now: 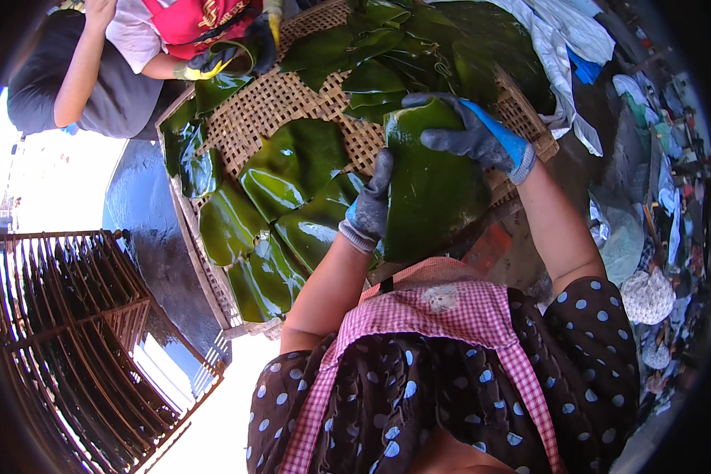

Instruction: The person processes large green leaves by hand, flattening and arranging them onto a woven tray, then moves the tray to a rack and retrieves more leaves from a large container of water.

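Observation:
A large, glossy dark green leaf-like sheet (435,195) is held up between my hands, above the near right edge of a woven bamboo tray (243,127). My left hand (372,201), in a grey and blue coated glove, grips its left edge. Gloved the same way, my right hand (471,133) holds its upper part, thumb in front. More wet green sheets (296,166) lie flat on the tray's left and near parts. Beyond my hands a heap of overlapping sheets (391,53) covers the far right side.
Across the tray at upper left, a co-worker's gloved hands (213,62) hold a green sheet. White plastic sheeting (560,65) drapes beside the heap. A slatted rack (65,320) stands at lower left. Bags and cloths (646,296) lie along the right.

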`<action>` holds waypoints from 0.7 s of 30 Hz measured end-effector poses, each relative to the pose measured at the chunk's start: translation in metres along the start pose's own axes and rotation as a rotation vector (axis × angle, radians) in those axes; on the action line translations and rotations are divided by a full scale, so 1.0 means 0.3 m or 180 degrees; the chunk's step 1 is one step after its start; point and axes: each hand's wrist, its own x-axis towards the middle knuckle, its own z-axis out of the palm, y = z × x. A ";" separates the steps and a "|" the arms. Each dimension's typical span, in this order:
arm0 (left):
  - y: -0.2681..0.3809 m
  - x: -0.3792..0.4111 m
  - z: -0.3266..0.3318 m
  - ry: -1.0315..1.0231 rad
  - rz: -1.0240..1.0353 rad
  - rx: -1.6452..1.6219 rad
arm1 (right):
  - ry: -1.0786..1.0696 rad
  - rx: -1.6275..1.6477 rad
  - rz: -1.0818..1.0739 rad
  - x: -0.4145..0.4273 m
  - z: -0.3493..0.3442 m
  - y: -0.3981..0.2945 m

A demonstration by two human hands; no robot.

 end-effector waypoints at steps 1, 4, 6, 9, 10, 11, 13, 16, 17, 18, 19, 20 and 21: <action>-0.018 -0.002 0.002 -0.0005 -0.0105 -0.0154 | 0.0117 -0.0060 -0.0048 -0.013 0.005 0.013; -0.038 -0.004 -0.008 0.0197 -0.0139 0.0393 | 0.0446 -0.0404 -0.0115 -0.055 -0.014 0.033; -0.036 -0.026 0.040 0.0288 -0.0210 0.0350 | 0.0854 -0.0149 -0.0284 -0.118 -0.046 0.102; -0.068 -0.014 -0.012 0.0024 -0.0382 0.0175 | 0.0437 -0.0803 -0.0631 -0.212 -0.162 0.342; -0.072 -0.006 -0.002 -0.0300 -0.0553 -0.0209 | 0.0426 -0.0711 -0.0993 -0.281 -0.121 0.391; -0.093 -0.001 -0.061 -0.0185 -0.0463 0.0112 | 0.0426 -0.0421 -0.0895 -0.308 -0.070 0.372; -0.130 0.013 -0.239 0.0092 -0.0260 0.0765 | 0.0473 0.0339 -0.0198 -0.334 0.045 0.245; -0.046 0.007 0.030 0.0391 0.0837 0.2191 | 0.0653 0.0350 0.0468 -0.310 0.000 0.283; -0.008 0.004 0.061 0.0720 0.0695 0.1666 | 0.0573 -0.0269 0.0072 -0.277 -0.035 0.295; -0.005 -0.009 0.056 0.1016 0.1215 0.2148 | 0.0590 -0.0937 -0.0329 -0.249 -0.070 0.309; -0.024 -0.001 0.018 0.1347 0.1928 0.2681 | 0.0692 -0.1559 -0.0713 -0.226 -0.105 0.328; -0.042 -0.020 -0.010 0.1719 0.1847 0.2713 | 0.0802 -0.0337 0.0110 -0.185 -0.133 0.392; -0.050 -0.037 -0.013 0.2087 0.1746 0.2745 | 0.0895 0.0888 0.0952 -0.158 -0.155 0.439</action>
